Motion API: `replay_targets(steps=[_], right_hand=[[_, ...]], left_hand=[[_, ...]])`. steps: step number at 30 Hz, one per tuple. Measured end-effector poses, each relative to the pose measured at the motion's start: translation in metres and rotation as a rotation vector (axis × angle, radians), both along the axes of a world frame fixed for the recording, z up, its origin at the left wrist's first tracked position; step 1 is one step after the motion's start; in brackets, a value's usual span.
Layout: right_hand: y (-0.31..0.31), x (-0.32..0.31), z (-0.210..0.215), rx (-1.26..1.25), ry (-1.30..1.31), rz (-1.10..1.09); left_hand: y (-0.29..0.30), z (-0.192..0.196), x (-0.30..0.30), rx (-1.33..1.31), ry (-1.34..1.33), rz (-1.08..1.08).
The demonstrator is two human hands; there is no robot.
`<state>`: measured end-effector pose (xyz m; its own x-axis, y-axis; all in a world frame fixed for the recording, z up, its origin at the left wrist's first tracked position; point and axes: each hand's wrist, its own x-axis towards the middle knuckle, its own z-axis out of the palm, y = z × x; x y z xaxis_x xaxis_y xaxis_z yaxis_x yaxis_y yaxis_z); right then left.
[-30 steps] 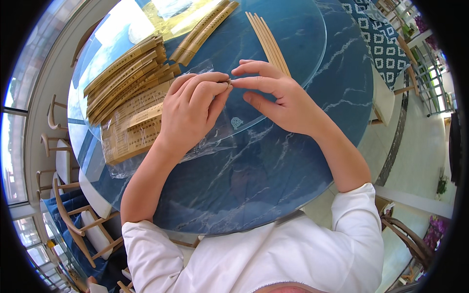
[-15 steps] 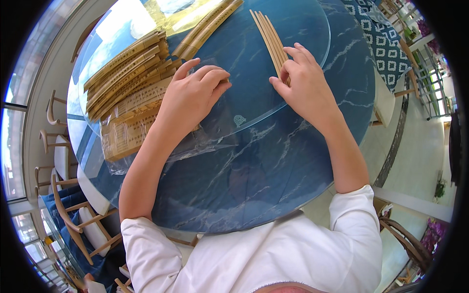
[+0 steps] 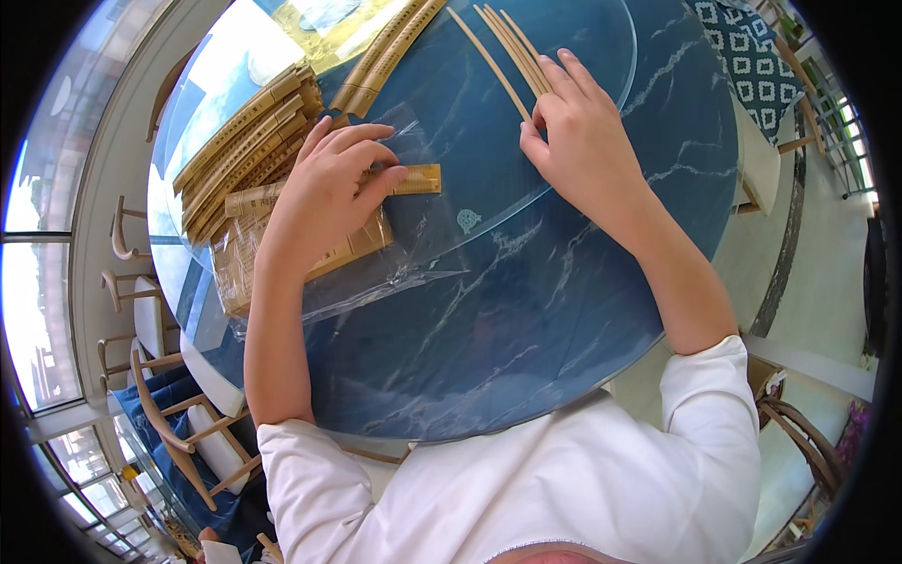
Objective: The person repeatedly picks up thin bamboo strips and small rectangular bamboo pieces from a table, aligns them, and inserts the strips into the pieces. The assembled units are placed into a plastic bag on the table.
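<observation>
- Left hand (image 3: 334,193): thumb against flat, tan, printed paper sleeve (image 3: 425,179); cannot tell whether fingers grip;
- Right hand (image 3: 587,136): fingers pinching slender, pale wooden stick (image 3: 490,66); similar sticks (image 3: 512,47) beside them

Blue table (image 3: 451,376), glass disc (image 3: 489,141); chopsticks (image 3: 513,49), sleeves (image 3: 249,141) atop.

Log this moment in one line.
left hand: at long tan paper sleeve; right hand: at slim pale wooden sticks; surface: round blue marbled tabletop

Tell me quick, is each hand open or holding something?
Left hand: loosely curled over a brown paper sleeve; can't tell if it's gripping.
Right hand: partly closed at the near end of one wooden stick; the grip can't be told.
</observation>
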<state>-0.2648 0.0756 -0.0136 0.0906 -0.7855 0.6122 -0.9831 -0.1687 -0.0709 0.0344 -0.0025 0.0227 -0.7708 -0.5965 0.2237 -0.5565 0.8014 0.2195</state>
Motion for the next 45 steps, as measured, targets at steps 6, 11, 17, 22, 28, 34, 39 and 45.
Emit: replay_targets(steps=[6, 11, 17, 22, 28, 34, 39, 45], right_hand=[[0.002, -0.031, 0.045, -0.094, -0.56, 0.085], [-0.007, -0.061, 0.059, -0.484, -0.792, 0.124], [-0.006, -0.079, 0.058, -0.39, -0.948, 0.237], [-0.007, -0.058, 0.058, -0.441, -0.882, 0.074], [-0.014, -0.062, 0.054, -0.555, -1.026, 0.208], [-0.01, -0.064, 0.052, -0.438, -0.913, 0.084], [-0.02, -0.101, 0.029, -0.302, -1.073, 0.221], [-0.033, -0.104, 0.016, -0.117, -1.247, 0.18]], left_hand=[[0.001, -0.005, 0.004, 0.027, -0.04, -0.047], [-0.002, -0.008, 0.0, 0.027, 0.005, -0.068], [-0.003, -0.016, 0.0, -0.002, 0.024, -0.061], [-0.001, -0.016, 0.0, 0.011, 0.034, -0.047], [-0.001, -0.016, -0.001, 0.011, 0.03, -0.052], [0.001, -0.018, 0.0, -0.017, 0.054, -0.026], [-0.001, -0.018, -0.003, -0.051, 0.09, -0.038], [-0.003, -0.019, -0.002, -0.168, 0.187, -0.018]])
